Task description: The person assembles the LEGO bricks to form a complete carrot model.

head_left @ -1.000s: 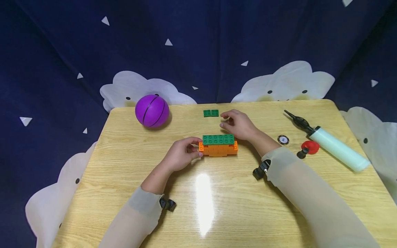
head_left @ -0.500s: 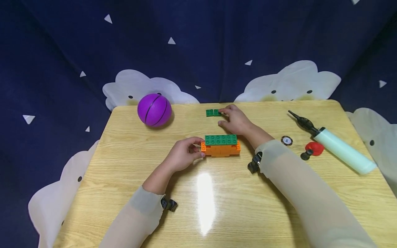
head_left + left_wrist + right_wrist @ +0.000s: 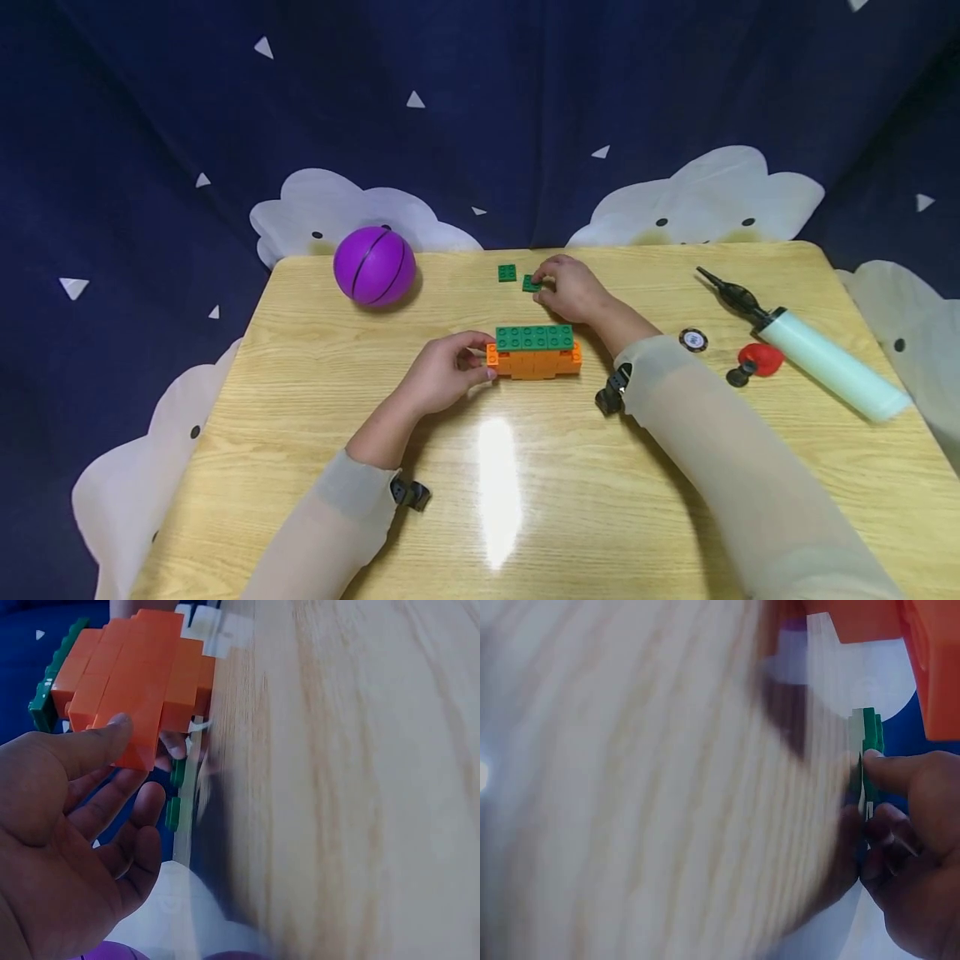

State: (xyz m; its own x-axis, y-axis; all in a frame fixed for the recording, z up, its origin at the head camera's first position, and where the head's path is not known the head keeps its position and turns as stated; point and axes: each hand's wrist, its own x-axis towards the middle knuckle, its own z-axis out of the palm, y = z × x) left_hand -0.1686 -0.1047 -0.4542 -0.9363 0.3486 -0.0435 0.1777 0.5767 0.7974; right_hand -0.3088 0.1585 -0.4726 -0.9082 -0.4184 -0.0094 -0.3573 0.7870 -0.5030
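Note:
A stepped build of orange toy bricks [image 3: 534, 365] with a row of green studded bricks [image 3: 534, 337] along its top stands mid-table. My left hand [image 3: 441, 375] holds its left end; in the left wrist view the thumb lies on the orange face [image 3: 139, 682] and the other fingers are partly hidden behind. Behind the build, my right hand [image 3: 573, 290] pinches a small flat green brick [image 3: 528, 283] between thumb and fingers, low over the tabletop. A matching green brick [image 3: 507, 273] lies just left of it, a small gap between them.
A purple ball [image 3: 374, 267] sits at the back left. To the right lie a round chip [image 3: 693, 340], a red item [image 3: 761, 359] with a black knob [image 3: 740, 375], and a pale green hand pump [image 3: 832, 362]. A dark curtain [image 3: 480, 125] hangs behind the table.
My right hand has reached left to the nearer green brick, taken hold of it and drawn it slightly toward me, away from its neighbour. The left hand keeps its hold on the build.

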